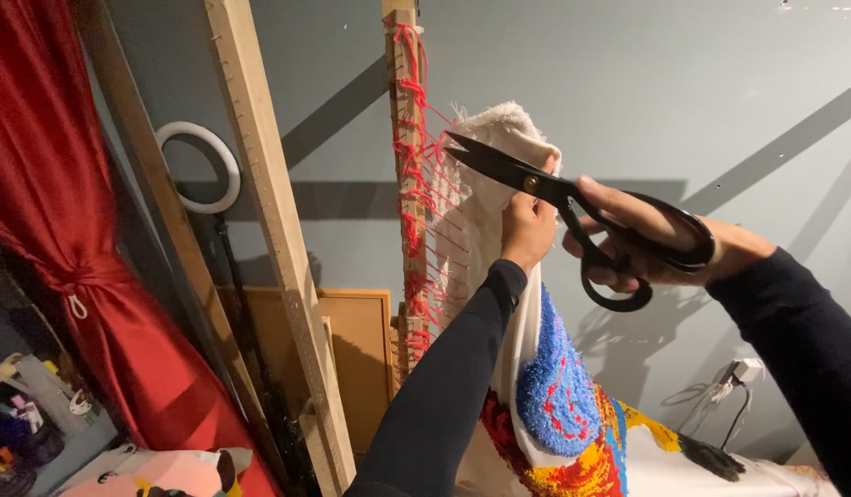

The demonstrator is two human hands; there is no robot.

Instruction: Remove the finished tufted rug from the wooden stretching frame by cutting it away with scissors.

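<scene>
While my left hand grips the white backing cloth of the tufted rug, my right hand clutches black scissors, blades parted just above it. Red lacing yarn on the wooden frame post stands beyond the blades; a ring light and red curtain lie far left.

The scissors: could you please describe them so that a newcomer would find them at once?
Start at the upright wooden frame post laced with red yarn. Just right of it, the right hand holds the scissors against white cloth: all black, large looped handles, one brass pivot.
</scene>
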